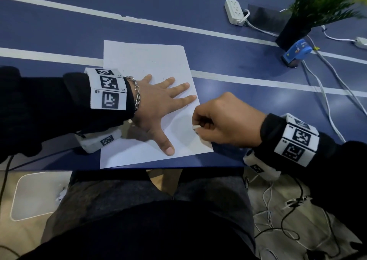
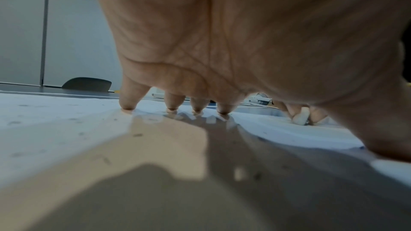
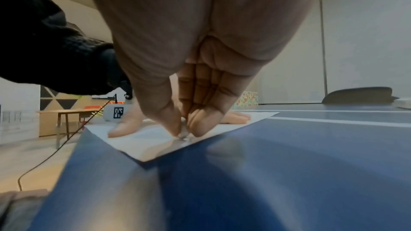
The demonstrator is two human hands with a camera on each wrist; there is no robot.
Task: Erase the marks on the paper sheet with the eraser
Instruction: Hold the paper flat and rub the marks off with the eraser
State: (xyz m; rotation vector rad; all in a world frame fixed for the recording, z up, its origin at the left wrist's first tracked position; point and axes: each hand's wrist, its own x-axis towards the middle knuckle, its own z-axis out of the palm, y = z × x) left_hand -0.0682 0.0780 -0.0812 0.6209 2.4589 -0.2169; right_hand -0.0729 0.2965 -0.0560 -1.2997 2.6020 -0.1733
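Note:
A white paper sheet (image 1: 143,61) lies on the blue table near its front edge, with faint small marks on it. My left hand (image 1: 158,100) lies flat on the sheet with fingers spread and thumb out, pressing it down; its fingertips (image 2: 128,106) touch the paper (image 2: 55,129). My right hand (image 1: 218,120) hovers over the sheet's right edge, fingers curled, pinching a small white eraser (image 1: 195,127) that touches the paper. The eraser (image 2: 300,117) shows in the left wrist view too. In the right wrist view my right hand (image 3: 183,133) pinches down onto the paper (image 3: 144,143); the eraser is mostly hidden.
A white power strip (image 1: 234,11) with a cable, a black pot with a green plant (image 1: 294,31) and a blue device (image 1: 296,53) stand at the back right. White cables (image 1: 325,92) run along the right side. The table's front edge (image 1: 178,168) is just below the sheet.

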